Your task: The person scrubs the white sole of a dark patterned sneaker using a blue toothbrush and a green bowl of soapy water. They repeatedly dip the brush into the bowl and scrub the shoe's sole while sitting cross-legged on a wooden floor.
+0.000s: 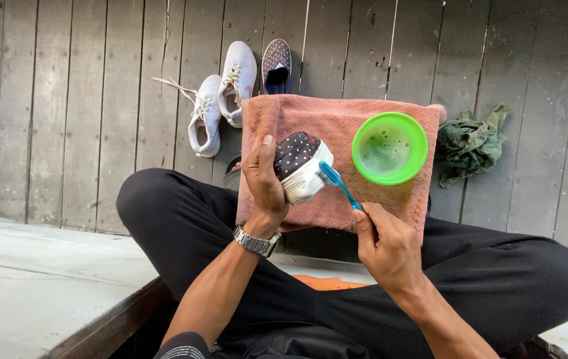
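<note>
1. Farthest left on the grey plank floor lies a pair of white lace-up sneakers [221,100], their openings facing up and nothing visible inside them; a loose lace trails off to the left.
2. Just to their right a single dark polka-dot shoe [276,65] rests on the planks, touching the far edge of the pink towel [390,199].
3. Your left hand [264,179] is wrapped around the matching dotted shoe [298,166], thumb along its upper, holding it firmly with the pale ribbed sole turned toward your other hand. The shoe sits above the towel's left half. A metal watch [257,241] is on that wrist.
4. The blue toothbrush [338,184] has its bristle head pressed against the white edge of the sole.
5. Your right hand [383,242] is closed tight on the brush handle, low over the near edge of the towel.
6. The green bowl [390,147] stands upright on the towel's right half, apart from the shoe and near the brush. It holds a shallow pool of cloudy, slightly foamy liquid; you cannot tell what it is.
7. Farthest right, a crumpled dark green cloth [470,143] lies on the planks just beside the towel's edge.
</note>
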